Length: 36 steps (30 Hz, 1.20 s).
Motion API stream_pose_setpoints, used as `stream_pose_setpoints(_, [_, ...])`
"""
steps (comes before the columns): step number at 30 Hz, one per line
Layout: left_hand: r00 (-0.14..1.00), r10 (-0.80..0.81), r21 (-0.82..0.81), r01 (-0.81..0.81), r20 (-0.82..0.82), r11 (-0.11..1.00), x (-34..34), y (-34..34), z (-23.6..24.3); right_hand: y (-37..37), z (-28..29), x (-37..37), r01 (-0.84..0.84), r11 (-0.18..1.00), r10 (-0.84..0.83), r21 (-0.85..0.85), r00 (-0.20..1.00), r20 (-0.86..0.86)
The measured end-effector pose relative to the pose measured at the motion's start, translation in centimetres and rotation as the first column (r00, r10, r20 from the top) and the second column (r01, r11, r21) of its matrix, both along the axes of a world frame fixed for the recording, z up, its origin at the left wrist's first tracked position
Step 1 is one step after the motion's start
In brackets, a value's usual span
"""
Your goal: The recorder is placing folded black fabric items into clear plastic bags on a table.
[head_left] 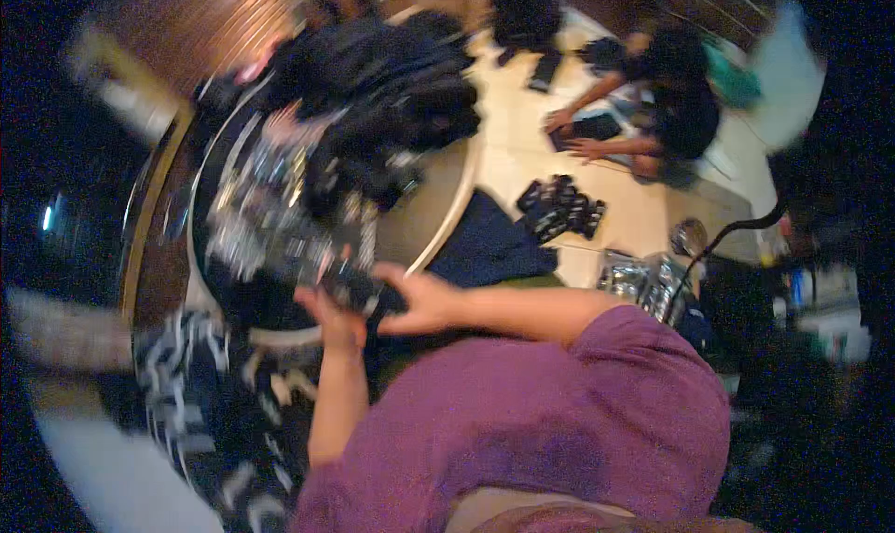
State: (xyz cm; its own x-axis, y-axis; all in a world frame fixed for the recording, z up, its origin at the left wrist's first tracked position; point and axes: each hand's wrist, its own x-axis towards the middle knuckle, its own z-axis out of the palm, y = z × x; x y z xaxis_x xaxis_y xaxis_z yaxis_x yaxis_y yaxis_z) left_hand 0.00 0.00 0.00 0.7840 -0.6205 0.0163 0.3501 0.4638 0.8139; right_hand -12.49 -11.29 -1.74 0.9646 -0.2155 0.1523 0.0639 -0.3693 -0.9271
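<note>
Over the near edge of a round table point(431, 218), my left hand point(337, 321) and my right hand point(424, 302) come together around a small dark object point(380, 295). Motion blur and the fingers hide its kind. My right hand grips it from the right side, fingers curled. Against its left side my left hand is closed. Just beyond lies a blurred heap of shiny clear packets point(266, 221) with dark pieces among it. Black cloth-like items point(373, 95) are piled on the far part of the table.
At the far right a person point(676, 95) sits on the floor, handling a dark flat item point(595, 128). Several small black items point(561, 207) lie in a cluster on the pale floor. Silvery packets point(643, 280) and a black cable point(736, 225) are to my right. Patterned black-and-white fabric point(186, 375) is at the left.
</note>
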Motion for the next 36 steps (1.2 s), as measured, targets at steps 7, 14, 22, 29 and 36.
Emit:
stream_pose_setpoints(7, [0.998,0.056,0.121,-0.051,-0.037,0.991,0.6,4.9,0.0,3.0,1.7,1.7,-0.042,0.998,0.043,-0.044,0.999,0.011])
stream_pose_setpoints(14, [0.997,-0.066,-0.096,0.061,-0.046,0.994,0.3,5.5,0.2,3.8,3.1,2.0,-0.044,0.985,0.044,-0.164,0.999,-0.004])
stream_pose_setpoints(22, [0.989,0.145,-0.019,-0.145,-0.035,0.989,0.3,5.2,-1.7,5.2,4.5,2.2,0.06,0.879,-0.078,-0.473,0.997,-0.019])
stream_pose_setpoints(29, [0.947,0.031,-0.165,-0.088,-0.32,0.982,0.4,6.3,0.2,4.3,4.7,2.3,-0.088,0.89,0.172,-0.447,0.974,0.149])
stream_pose_setpoints(36, [0.976,0.063,-0.073,-0.079,-0.207,0.994,0.5,6.3,-0.4,5.1,4.3,1.9,-0.056,0.889,0.139,-0.454,0.979,0.151])
